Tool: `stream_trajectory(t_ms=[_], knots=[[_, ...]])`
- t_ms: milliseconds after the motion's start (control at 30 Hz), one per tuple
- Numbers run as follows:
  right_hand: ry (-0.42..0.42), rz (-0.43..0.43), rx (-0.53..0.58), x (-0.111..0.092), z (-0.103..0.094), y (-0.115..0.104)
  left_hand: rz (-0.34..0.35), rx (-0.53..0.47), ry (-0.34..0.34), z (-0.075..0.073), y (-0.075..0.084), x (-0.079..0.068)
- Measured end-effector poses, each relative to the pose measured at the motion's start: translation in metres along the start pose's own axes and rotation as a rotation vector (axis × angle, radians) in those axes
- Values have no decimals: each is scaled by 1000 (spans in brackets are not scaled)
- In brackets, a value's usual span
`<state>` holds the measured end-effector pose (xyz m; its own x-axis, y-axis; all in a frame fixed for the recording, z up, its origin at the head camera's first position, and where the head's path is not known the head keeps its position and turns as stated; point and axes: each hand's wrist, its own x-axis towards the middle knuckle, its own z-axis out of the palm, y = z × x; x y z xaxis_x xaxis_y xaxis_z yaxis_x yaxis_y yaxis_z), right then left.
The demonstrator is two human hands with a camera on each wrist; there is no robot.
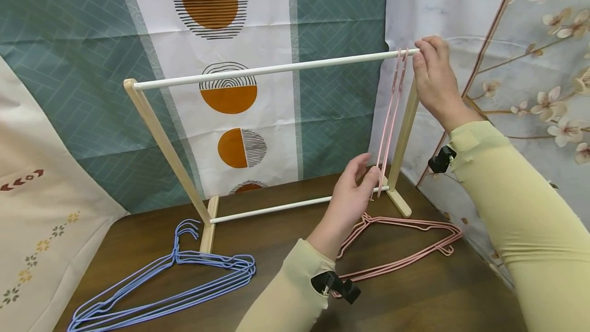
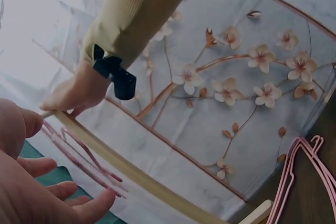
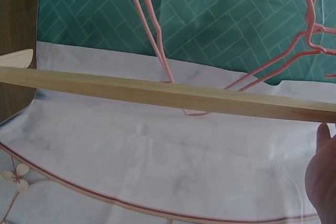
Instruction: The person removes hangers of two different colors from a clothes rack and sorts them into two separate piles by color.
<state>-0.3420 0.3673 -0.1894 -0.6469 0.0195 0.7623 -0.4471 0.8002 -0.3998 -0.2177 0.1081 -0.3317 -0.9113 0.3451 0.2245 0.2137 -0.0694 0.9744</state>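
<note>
A small clothes rack has a white top rod between wooden posts. Two pink hangers hang side by side near the rod's right end. My right hand grips the rack's top right corner, fingers over the rod's end and thumb on the near side. Low beside the hanging pair is my left hand, its fingers spread and slightly bent with nothing held. In the left wrist view, those fingers are apart in front of the hangers. The right wrist view shows the right post crossing in front of the hanging pair.
Several blue hangers lie stacked at the table's left. More pink hangers lie on the brown table at the right, partly behind my left hand. A white lower rod joins the rack's feet. Patterned cloths hang around the table.
</note>
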Motion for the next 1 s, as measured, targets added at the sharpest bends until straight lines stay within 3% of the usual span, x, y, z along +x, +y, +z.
stream_trajectory(t_ms=[333,667,1000], knots=[[0,2,-8,2,-4,-2,-1,6,-1,13,1,15],[-14,33,-6,-3,-2,-3,22,89,38,20,-15,20],[-24,25,-17,-5,-3,-5,116,52,99,15,-13,24]])
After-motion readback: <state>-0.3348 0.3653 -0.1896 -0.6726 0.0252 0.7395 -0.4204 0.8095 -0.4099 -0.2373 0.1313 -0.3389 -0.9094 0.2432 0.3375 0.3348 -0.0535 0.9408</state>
